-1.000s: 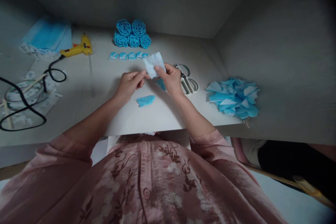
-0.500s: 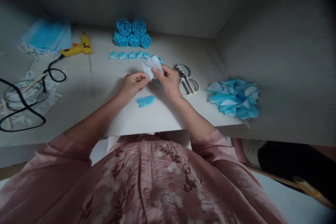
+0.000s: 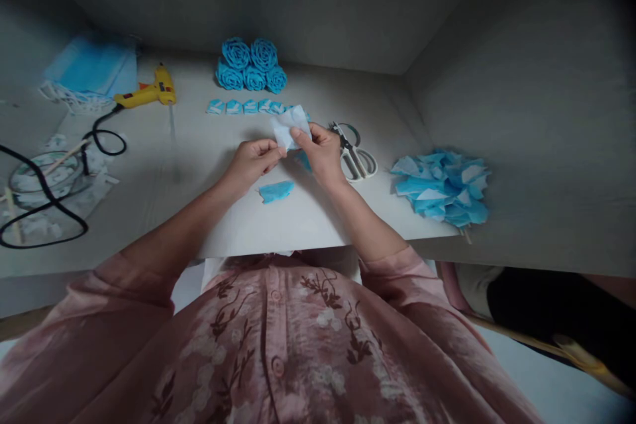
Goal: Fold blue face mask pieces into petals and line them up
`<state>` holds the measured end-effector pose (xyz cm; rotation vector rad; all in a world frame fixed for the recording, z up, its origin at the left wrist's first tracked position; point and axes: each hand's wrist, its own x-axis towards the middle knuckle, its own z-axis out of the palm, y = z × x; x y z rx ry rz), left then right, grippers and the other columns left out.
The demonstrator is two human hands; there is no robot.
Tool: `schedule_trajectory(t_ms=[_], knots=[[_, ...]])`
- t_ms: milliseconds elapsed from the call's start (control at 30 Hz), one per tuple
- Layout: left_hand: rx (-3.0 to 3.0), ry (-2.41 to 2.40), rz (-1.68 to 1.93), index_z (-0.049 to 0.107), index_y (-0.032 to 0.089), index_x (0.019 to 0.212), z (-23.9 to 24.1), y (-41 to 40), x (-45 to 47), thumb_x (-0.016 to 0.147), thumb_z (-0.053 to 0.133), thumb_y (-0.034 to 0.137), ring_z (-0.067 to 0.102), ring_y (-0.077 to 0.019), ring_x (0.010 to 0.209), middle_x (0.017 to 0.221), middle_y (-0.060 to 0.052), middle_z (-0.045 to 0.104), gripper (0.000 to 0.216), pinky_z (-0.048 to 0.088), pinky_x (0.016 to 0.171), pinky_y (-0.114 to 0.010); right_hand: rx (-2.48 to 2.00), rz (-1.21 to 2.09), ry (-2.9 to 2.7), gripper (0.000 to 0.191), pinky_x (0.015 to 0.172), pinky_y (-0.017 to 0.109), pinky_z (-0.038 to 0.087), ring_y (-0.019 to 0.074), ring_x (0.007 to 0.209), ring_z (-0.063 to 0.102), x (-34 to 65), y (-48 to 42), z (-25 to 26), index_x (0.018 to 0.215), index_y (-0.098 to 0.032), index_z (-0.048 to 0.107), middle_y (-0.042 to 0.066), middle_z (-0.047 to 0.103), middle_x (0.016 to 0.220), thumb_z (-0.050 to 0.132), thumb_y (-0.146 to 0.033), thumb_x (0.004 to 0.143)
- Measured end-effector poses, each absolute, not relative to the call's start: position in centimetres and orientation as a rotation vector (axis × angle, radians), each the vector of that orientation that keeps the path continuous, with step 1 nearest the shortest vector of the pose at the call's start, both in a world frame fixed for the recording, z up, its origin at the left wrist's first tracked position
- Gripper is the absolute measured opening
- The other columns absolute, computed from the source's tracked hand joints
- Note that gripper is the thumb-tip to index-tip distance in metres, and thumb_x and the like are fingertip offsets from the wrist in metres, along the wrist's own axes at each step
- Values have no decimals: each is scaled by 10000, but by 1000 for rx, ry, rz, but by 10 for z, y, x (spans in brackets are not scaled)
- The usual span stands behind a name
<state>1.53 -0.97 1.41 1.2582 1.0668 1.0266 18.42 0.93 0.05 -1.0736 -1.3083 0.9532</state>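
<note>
A small white piece of thin mask fabric (image 3: 289,124) is held up between my two hands over the table. My left hand (image 3: 254,160) pinches its lower left corner with thumb and fingertips. My right hand (image 3: 322,149) grips its right side, thumb on the near face and fingers behind. Below the hands a small blue fabric piece (image 3: 276,191) lies flat. Another blue scrap (image 3: 303,160) shows partly behind my right hand. A row of small folded blue-and-white pieces (image 3: 250,106) lies beyond, its right end partly hidden by the held fabric.
Several blue fabric roses (image 3: 254,66) are stacked at the back. Scissors (image 3: 355,158) and a tape roll (image 3: 352,134) lie right of my hand, a heap of blue-and-white pieces (image 3: 444,187) farther right. Left are a yellow glue gun (image 3: 149,91), face masks (image 3: 89,67) and a cluttered bowl (image 3: 47,172).
The white fabric has shifted slightly to the right and turned a little in my fingers. Both hands keep their hold; the things on the table stay where they were.
</note>
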Motion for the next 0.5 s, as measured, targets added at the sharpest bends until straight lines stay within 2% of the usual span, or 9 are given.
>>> schedule_trajectory(t_ms=[133,233,367,500], knots=[[1252,1063,1018,695,176,675,15,-10,14,787,749,277,361,-77,463,468,49,466,160,257,480,-236,-1082,1015,-1202,563,652,262,448,114,684,492,187,13,-1,744,-219,656,-43,567,687,818,-758,722],[1209,1089,1056,678,171,644,14,-8,12,874,706,354,376,-81,460,476,27,472,295,272,471,-237,-1074,1081,-1154,561,663,271,497,117,681,517,188,15,0,761,-228,659,-37,588,709,829,-759,695],[1107,1083,1165,646,186,745,12,-2,9,918,705,480,474,-91,510,618,6,566,346,331,468,-224,-1042,1178,-1191,556,661,272,523,119,693,533,186,13,-1,789,-221,685,-34,589,717,858,-738,676],[1115,1017,1219,665,200,888,9,3,7,864,767,506,563,-113,601,727,5,617,323,411,497,-215,-985,1280,-1274,650,663,270,524,123,718,574,183,11,-6,1044,-226,754,-20,688,824,929,-686,620]])
